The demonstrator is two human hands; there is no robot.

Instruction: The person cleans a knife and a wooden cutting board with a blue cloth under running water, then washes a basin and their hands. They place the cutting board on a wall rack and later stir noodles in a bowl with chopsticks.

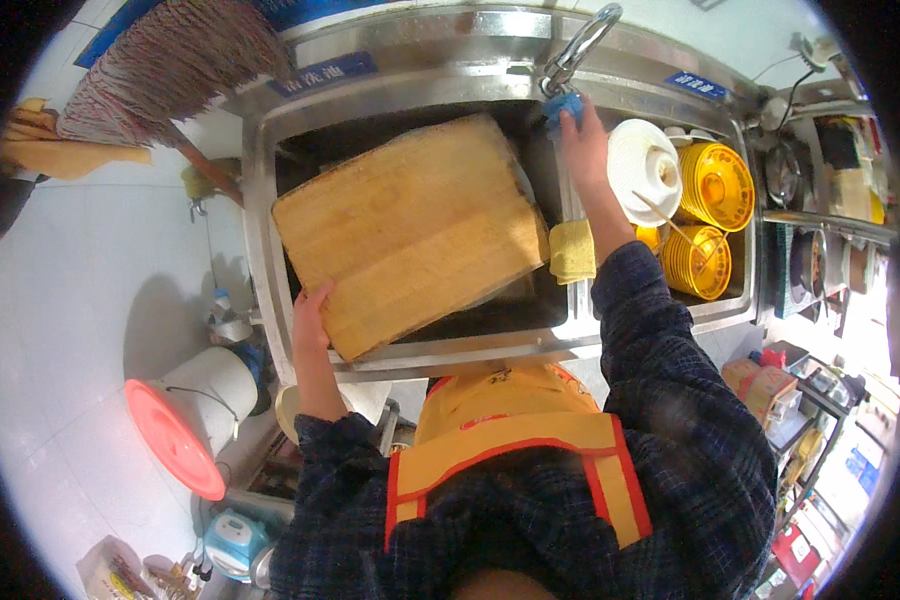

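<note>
A large wooden cutting board [412,232] lies tilted across the left basin of a stainless steel double sink [259,247]. My left hand [313,319] grips its lower left corner, thumb on the top face. At the sink's back ledge, my right hand [586,146] holds a blue scrubbing cloth or pad [562,110] close to the base of the chrome faucet [581,49]. Over the divider between the basins hangs a folded yellow cloth [572,251], left of my right forearm. The board hides most of the left basin's floor.
The right basin holds a white strainer basket [637,169], stacks of yellow bowls [716,187] and chopsticks [664,217]. A string mop [172,67] leans at the back left. Beside the sink stands a white bucket with a pink lid [174,439]. Shelves [832,217] line the right side.
</note>
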